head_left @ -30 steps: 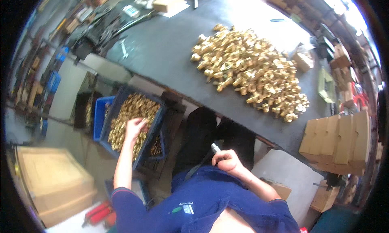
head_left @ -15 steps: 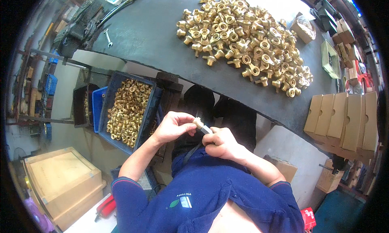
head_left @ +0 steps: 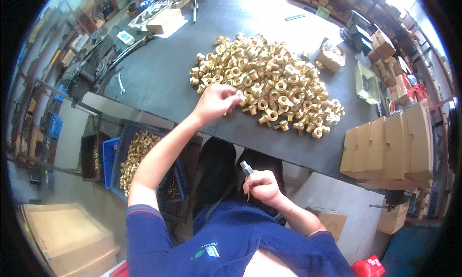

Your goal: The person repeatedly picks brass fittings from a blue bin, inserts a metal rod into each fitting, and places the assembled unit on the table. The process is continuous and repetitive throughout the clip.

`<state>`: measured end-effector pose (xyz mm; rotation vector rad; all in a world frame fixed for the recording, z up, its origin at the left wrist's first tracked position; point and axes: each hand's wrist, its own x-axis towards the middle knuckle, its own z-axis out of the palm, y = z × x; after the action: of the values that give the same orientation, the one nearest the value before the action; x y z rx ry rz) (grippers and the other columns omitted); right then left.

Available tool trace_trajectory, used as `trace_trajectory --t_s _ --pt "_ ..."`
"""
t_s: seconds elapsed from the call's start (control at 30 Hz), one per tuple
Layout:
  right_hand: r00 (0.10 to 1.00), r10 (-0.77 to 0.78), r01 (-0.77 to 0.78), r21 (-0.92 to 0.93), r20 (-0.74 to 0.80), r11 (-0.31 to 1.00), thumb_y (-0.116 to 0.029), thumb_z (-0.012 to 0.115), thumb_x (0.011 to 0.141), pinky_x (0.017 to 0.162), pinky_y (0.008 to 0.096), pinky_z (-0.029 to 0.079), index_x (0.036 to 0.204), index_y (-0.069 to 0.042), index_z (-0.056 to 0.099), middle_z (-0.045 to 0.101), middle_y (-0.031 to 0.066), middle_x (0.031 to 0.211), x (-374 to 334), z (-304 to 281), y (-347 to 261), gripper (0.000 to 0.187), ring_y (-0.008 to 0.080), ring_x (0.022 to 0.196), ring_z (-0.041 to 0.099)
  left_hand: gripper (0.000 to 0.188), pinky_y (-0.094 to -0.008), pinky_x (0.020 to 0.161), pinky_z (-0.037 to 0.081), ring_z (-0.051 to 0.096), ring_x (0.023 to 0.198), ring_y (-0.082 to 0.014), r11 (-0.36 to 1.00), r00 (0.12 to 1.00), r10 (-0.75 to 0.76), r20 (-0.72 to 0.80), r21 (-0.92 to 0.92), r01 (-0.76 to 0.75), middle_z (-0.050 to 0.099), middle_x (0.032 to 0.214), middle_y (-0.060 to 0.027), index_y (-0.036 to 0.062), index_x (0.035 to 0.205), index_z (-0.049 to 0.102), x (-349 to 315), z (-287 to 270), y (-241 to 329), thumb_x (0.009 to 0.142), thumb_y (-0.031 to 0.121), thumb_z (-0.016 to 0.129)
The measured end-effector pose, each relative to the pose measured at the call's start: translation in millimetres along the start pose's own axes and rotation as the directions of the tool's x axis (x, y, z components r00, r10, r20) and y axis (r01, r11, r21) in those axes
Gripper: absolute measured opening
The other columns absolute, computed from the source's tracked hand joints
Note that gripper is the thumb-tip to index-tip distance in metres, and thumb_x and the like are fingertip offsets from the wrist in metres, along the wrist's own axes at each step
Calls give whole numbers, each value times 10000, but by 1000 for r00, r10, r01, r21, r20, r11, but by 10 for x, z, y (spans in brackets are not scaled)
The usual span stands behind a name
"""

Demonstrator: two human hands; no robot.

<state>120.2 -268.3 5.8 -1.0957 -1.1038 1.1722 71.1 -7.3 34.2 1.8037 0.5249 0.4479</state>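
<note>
My left hand (head_left: 219, 103) reaches to the near left edge of a pile of brass fittings (head_left: 284, 87) on the dark table (head_left: 154, 79). Its fingers are pinched at a brass fitting (head_left: 239, 97), which they partly hide. Each fitting in the pile has a ring-shaped flange and a short stub. Lower down, in front of my body, my right hand (head_left: 263, 185) is closed around a short grey metal cylinder with a narrower end (head_left: 246, 167). That end points up and away from me, and nothing shows on it.
A blue crate (head_left: 180, 180) of brass fittings stands below the table at left, partly behind my left forearm. Wrenches (head_left: 121, 84) lie on the table's left. Upright cardboard boxes (head_left: 375, 144), a green tray (head_left: 366, 83) and a small open carton (head_left: 331, 55) line the right side.
My left hand has left the metal cylinder and gone up to the pile. The fitting at the cylinder's end is no longer there. My view has tilted up, showing more of the table's far side.
</note>
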Motion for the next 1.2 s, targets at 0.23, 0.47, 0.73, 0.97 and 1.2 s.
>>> trace_trajectory --t_s 0.23,0.47,0.73,0.97,1.2 --pt "934 -327 350 -539 142 766 -63 595 534 438 303 328 714 -61 617 445 64 608 -41 -236 -1115 181 199 483 446 149 -285 517 419 574 545 -160 828 864 433 -258 492 -268 616 613 -80 107 757 684 1668 176 168 711 235 622" --pt "660 -642 603 -785 391 141 -133 602 457 327 259 281 588 -81 527 297 9 544 -9 -230 -1833 160 133 393 361 218 -329 697 501 640 792 -229 724 901 318 -295 690 -29 663 825 -92 156 894 678 2287 317 186 738 280 589" --pt "642 -761 231 -924 -90 305 -277 668 476 579 295 288 541 -154 508 481 -10 530 -15 404 -2099 212 161 525 499 285 -297 705 509 654 776 -188 643 846 533 21 640 -421 665 903 -108 46 987 643 1963 -73 67 779 233 590" --pt "642 -709 744 -461 291 484 -218 584 682 339 299 353 608 -26 439 404 95 501 281 259 -1942 252 200 406 478 187 -242 611 478 585 662 -107 865 956 289 -52 443 -237 654 802 -75 -20 957 637 732 -664 -22 824 100 586" --pt "897 -438 199 -834 -56 514 -166 590 601 383 290 266 627 -77 534 426 2 535 210 703 -2129 108 130 440 466 170 -235 649 484 593 704 -118 969 980 18 -198 245 31 634 830 -85 -40 963 612 -494 -1325 -479 846 71 558"
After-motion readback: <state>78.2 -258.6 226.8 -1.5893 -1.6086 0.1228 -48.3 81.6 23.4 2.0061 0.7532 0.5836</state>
